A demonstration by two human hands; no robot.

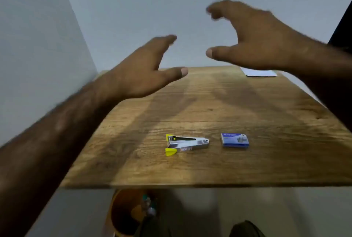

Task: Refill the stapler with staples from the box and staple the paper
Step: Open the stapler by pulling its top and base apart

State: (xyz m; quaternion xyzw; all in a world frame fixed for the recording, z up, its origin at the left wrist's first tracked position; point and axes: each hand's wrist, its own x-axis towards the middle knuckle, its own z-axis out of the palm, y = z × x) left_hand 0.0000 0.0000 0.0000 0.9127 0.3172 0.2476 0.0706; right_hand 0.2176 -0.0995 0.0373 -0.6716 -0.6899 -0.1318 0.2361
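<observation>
Seen from a head camera looking down at a wooden table (pixel 209 164) set against pale walls. Both of the person's bare hands are raised in the air above the far half of the table, holding nothing.

The left hand (pixel 141 72) comes in from the lower left on a long bare forearm. Its fingers are stretched forward together and the thumb is spread wide to the right, so the hand is loosely spread.

The right hand (pixel 253 44) enters from the right edge, higher and farther away. Its fingers curl downward in a claw shape, blurred by motion, with the thumb held well apart below them. Nothing sits between thumb and fingers.

Near the front of the table lies the stapler (pixel 185 144), silver with yellow ends, on its side and hinged apart into a V that widens toward the left. Just to its right, not touching, a small blue box (pixel 234 140) lies flat.

At the far right corner of the table rests the paper (pixel 259 72), white and partly hidden behind the right wrist.

Below the table's near edge, a round brown container (pixel 122 212) sits on the floor, too blurred to tell its contents.
</observation>
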